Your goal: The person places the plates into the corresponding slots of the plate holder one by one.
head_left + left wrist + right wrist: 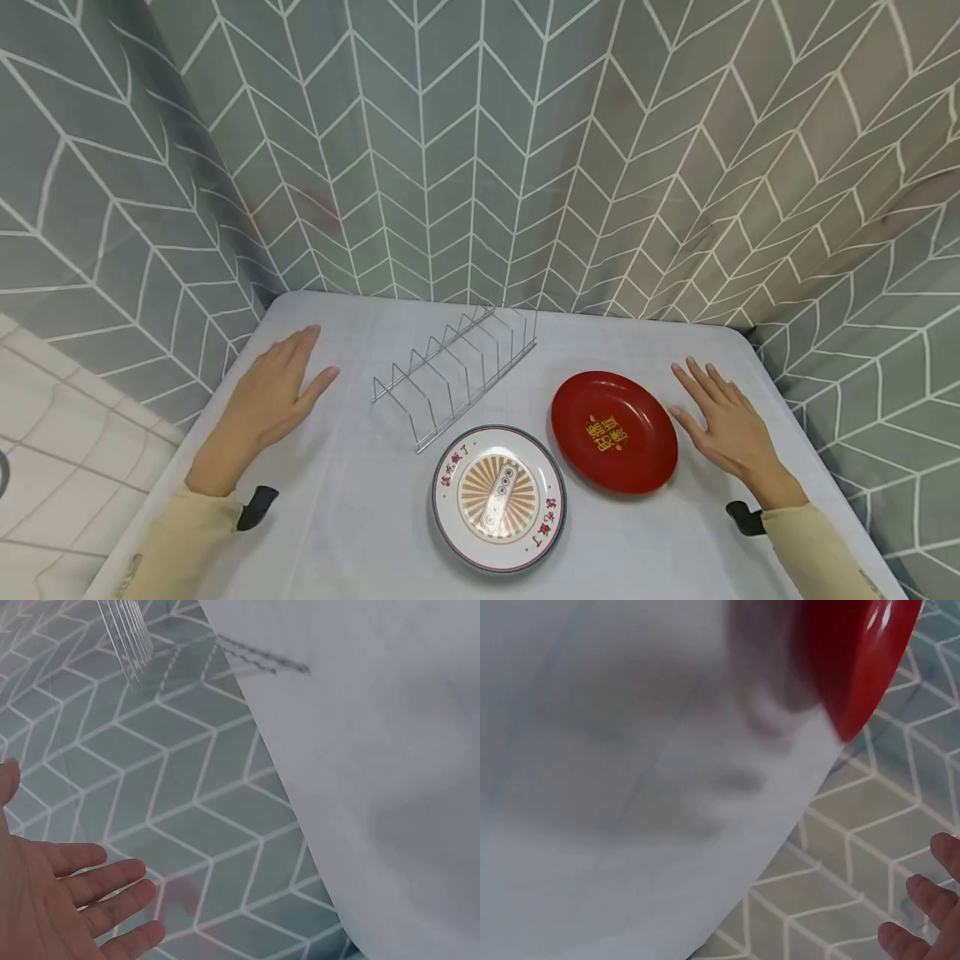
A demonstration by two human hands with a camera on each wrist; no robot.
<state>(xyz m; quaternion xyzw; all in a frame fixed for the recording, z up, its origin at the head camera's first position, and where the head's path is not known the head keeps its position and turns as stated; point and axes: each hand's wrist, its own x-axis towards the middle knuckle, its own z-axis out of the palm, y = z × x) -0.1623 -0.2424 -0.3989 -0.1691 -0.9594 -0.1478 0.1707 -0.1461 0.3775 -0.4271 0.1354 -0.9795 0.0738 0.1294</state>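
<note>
My left hand (264,398) hovers on the left side of the table, fingers straight and thumb spread, holding nothing. To its right stands a silver wire plate rack (450,375), set at a slant with no plates in it. On the right, my right hand (726,423) is stretched out beside a red oval plate (637,425) with gold characters; the thumb tip comes close to its rim, and whether they touch I cannot tell. A white round plate (498,533) with red characters and an orange ray pattern lies front centre. Both wrist views show spread fingers (112,889) (930,900).
A white cloth covers the table (337,517). Grey curtains (450,150) with a white herringbone pattern hang behind and at both sides. Pale tiles (60,467) show at the lower left.
</note>
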